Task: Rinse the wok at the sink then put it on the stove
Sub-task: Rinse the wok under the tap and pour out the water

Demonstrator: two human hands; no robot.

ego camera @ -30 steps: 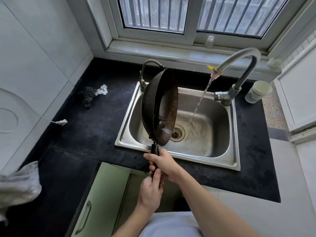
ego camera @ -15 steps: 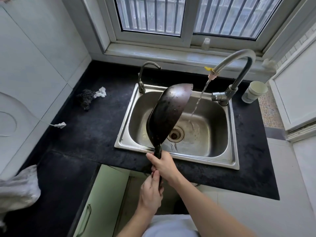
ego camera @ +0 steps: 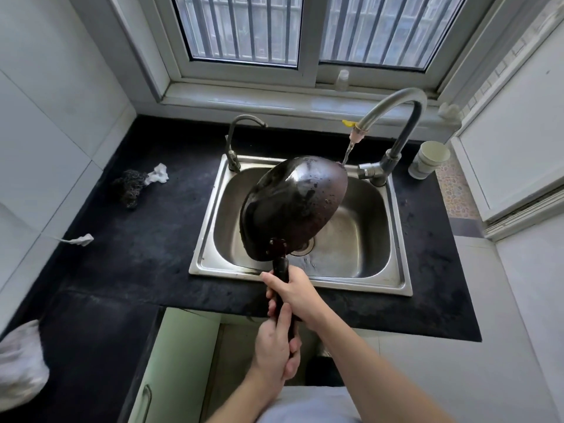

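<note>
The dark wok (ego camera: 293, 206) hangs over the steel sink (ego camera: 396, 239), turned so its wet rounded underside faces me. Both hands grip its black handle: my right hand (ego camera: 293, 293) nearer the bowl, my left hand (ego camera: 276, 346) lower on the handle's end. Water runs from the tall curved tap (ego camera: 393, 105) and strikes the wok's far rim. The wok's inside is hidden. No stove is in view.
A smaller second tap (ego camera: 236, 138) stands at the sink's back left. A steel scourer with a white scrap (ego camera: 134, 184) lies on the black counter (ego camera: 137, 248). A white cup (ego camera: 428, 158) sits right of the tap. A white bag (ego camera: 21, 364) lies at the lower left.
The wok has rolled from standing on edge with its inside showing to bottom-up, and its far rim has swung right under the running water. Both hands stayed on the handle.
</note>
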